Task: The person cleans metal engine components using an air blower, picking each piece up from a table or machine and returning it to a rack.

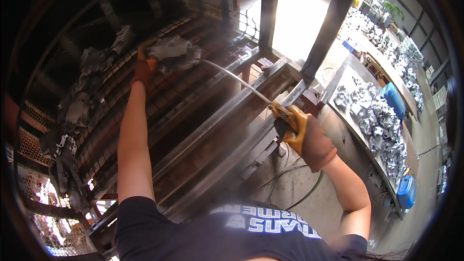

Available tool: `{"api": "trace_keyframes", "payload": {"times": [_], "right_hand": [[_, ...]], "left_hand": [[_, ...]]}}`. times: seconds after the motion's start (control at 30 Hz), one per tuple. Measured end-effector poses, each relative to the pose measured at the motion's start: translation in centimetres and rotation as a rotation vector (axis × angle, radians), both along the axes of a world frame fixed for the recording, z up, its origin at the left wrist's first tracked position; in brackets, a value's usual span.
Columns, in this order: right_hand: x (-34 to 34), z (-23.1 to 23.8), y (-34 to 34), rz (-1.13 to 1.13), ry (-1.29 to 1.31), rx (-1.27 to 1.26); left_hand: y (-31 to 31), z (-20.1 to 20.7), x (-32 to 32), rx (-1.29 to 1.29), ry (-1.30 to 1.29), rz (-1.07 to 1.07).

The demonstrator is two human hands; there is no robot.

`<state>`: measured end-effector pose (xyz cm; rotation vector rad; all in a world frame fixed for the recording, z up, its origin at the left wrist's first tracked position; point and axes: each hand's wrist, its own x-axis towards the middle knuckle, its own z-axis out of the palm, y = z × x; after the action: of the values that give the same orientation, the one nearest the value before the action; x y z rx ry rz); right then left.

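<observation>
My left hand (pixel 143 67), in an orange-brown work glove, is closed on the near end of a grey metal casting (pixel 174 52) above a dark wire-mesh surface (pixel 159 96). My right hand (pixel 305 135), gloved in yellow and brown, grips an air blow gun (pixel 286 118). From it a long thin metal tube (pixel 234 76) runs up and left, and its tip is beside the casting. Whether the tip touches the casting I cannot tell. The fingers of my left hand are partly in shadow.
More castings (pixel 79 108) lie in a row along the booth's left side. Steel bars (pixel 212 116) and an upright frame (pixel 328 29) edge the booth. At right, a table holds heaped castings (pixel 372 116) and blue jugs (pixel 407 191). A hose (pixel 285 174) loops over the floor.
</observation>
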<state>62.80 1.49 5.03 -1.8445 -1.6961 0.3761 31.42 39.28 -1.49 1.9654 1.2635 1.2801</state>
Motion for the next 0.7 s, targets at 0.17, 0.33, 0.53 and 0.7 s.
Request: {"api": "trace_keyframes", "payload": {"times": [0.17, 0.33, 0.53, 0.7], "right_hand": [[1.1, 0.2, -3.3, -0.097, 0.113, 0.008], [1.2, 0.1, -6.4, -0.112, 0.043, -0.003], [0.0, 0.8, -8.3, -0.128, 0.055, -0.005], [-0.6, 1.7, -9.4, -0.232, 0.149, 0.071]], "left_hand": [[3.1, -0.6, -4.2, 0.239, -0.011, -0.230], [3.1, 1.2, -3.9, 0.022, -0.206, -0.269], [-2.0, 5.5, 2.9, -0.049, -0.476, -0.460], [-1.0, 2.4, 11.1, -0.302, -0.675, -0.882]]}}
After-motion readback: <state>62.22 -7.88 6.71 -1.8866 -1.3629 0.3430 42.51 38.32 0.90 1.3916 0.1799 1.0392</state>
